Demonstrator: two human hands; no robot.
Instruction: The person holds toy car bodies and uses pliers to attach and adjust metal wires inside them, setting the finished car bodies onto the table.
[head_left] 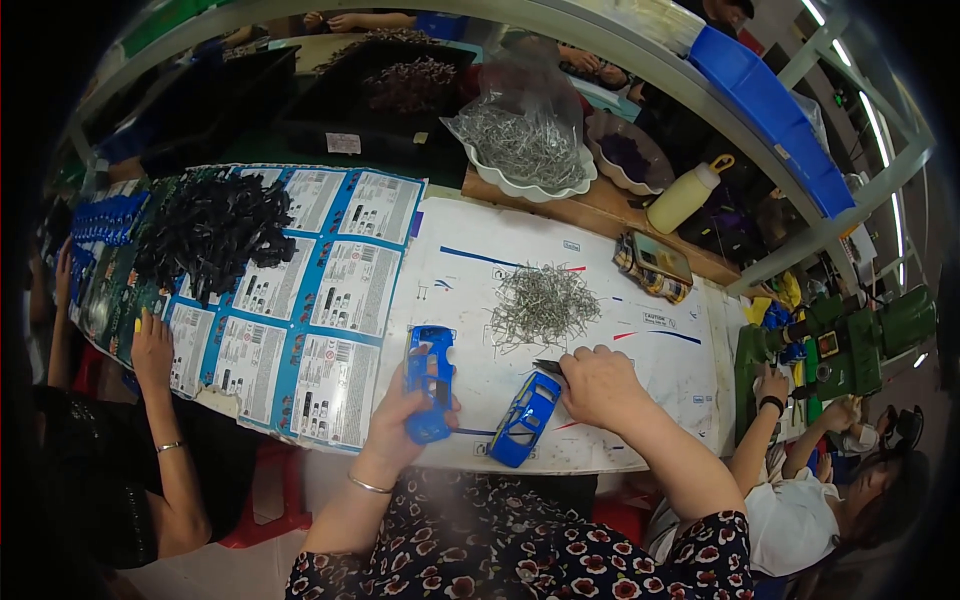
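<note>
My left hand (400,420) grips a blue toy car body shell (429,380), held upside down above the near table edge. My right hand (600,385) is closed around a small dark tool (549,368) whose tip pokes out to the left. It hovers just above a second blue car shell (525,420) lying on the white sheet (470,260). A loose heap of small metal pins (545,300) lies on the sheet just beyond my right hand.
A pile of black plastic parts (215,230) rests on printed cards (330,290) at left, where another person's hand (152,350) reaches. White bowls of metal pins (525,150) and dark parts (630,155), a yellow bottle (685,195) and a green machine (840,345) stand farther off.
</note>
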